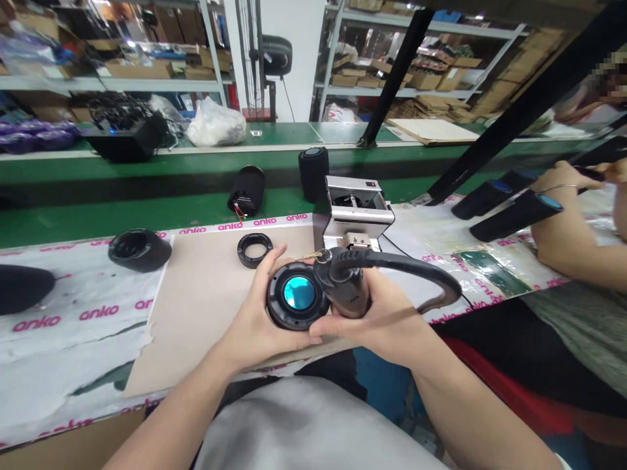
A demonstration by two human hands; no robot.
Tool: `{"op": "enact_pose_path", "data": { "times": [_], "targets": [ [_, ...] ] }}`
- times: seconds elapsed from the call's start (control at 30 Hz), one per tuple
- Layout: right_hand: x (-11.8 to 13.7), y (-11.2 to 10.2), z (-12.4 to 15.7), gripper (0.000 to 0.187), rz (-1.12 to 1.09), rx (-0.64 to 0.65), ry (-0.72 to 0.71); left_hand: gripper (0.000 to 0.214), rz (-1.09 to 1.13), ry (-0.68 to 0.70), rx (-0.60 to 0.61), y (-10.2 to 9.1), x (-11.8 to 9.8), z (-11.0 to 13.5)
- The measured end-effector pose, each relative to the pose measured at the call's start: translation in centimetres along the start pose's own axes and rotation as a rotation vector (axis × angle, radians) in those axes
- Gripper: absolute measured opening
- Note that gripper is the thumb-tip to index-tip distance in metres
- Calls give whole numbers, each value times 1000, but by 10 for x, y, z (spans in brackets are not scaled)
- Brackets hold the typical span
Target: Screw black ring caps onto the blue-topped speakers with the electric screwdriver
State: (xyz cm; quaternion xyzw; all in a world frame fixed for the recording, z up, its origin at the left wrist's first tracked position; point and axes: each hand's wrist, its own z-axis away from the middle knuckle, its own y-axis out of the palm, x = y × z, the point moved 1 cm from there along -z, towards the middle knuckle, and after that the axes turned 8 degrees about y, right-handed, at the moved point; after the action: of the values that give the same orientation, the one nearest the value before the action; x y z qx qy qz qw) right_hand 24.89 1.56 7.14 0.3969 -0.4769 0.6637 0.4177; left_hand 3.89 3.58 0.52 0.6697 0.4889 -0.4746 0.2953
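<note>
My left hand (249, 320) is wrapped round a black cylindrical speaker (298, 294), its round end with a shiny blue disc facing up. My right hand (386, 313) grips a black electric screwdriver (350, 297) with a thick cable, just right of the speaker. The right thumb rests by the speaker's rim. The screwdriver's tip is hidden from view. Beyond the left hand, a black plastic ring (255, 250) lies on the brown board (196, 300). Behind the screwdriver stands a silver and black screw feeder (360, 212).
Speaker bodies stand or lie around: one with wires (246, 190), one upright (314, 173), a hollow one (140, 249). At right, a co-worker's arm (573, 215) is beside several speakers (514, 214). A slanted black post (470, 150) rises there. Green ledge (274, 160) behind.
</note>
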Motion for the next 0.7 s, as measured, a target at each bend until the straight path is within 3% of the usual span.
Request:
{"op": "enact_pose_path", "data": {
  "times": [0.23, 0.37, 0.57, 0.7],
  "targets": [
    [8, -10, -4, 57, 172, 42, 3, 135, -49, 9, -7, 0, 2, 0],
    [8, -9, -3, 51, 225, 18, -22, 125, -61, 37, -25, 0, 4, 0],
    [3, -4, 1, 70, 37, 80, 53, 111, 8, 89, -25, -3, 10, 1],
    [0, -27, -2, 73, -111, -59, 1, 88, -67, 43, -65, -4, 9, 4]
  ]
}}
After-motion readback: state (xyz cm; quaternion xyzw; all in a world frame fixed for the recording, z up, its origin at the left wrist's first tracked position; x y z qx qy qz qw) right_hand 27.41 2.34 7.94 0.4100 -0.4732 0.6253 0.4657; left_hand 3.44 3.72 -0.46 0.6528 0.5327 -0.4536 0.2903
